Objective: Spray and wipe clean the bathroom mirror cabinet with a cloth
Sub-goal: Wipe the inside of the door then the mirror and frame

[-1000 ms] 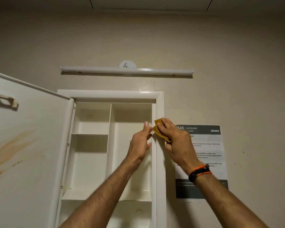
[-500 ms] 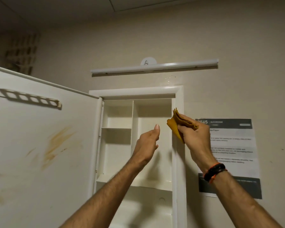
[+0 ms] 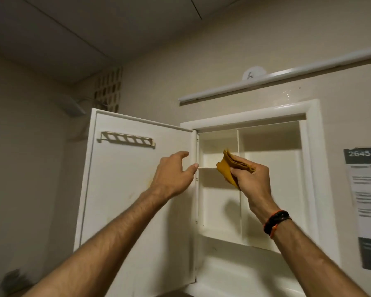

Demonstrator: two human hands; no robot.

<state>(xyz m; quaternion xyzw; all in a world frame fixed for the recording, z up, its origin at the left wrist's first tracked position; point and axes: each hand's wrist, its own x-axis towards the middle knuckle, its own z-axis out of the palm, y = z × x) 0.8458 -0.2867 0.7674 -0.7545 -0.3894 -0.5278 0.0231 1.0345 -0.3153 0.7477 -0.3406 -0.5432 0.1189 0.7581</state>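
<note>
Hanging open at centre frame: white cabinet [image 3: 313,133], recessed in the wall, its door [image 3: 137,189] swung out to the left and filling the middle-left of the frame. A slotted rack [image 3: 126,139] runs across the door's upper inside face; faint yellowish staining shows on the panel lower down. Inside, a vertical divider [image 3: 238,140] splits the upper space, and a small shelf [image 3: 208,167] crosses the left compartment.

Surroundings: light bar [image 3: 287,82] above the cabinet, upper right; round tag [image 3: 254,73] behind it; printed notice [image 3: 366,202] headed "2645" on the wall at the right edge; lattice vent [image 3: 108,91] in the upper-left corner; a blurred dark item at lower left, not identifiable.

Left hand [image 3: 174,174]: raised from lower left, fingers relaxed and slightly spread, holding nothing, in front of the door's hinge-side edge; whether the fingertips touch it cannot be told.

Right hand [image 3: 253,181]: raised from lower right, band [image 3: 275,221] at the wrist, pinching a folded mustard cloth [image 3: 227,168] between thumb and fingers. The cloth sits in front of the left compartment at shelf level, just beside the divider; contact with the cabinet cannot be told.

Open room: right compartment and the lower shelf unobstructed; the door blocks the wall to the left.
</note>
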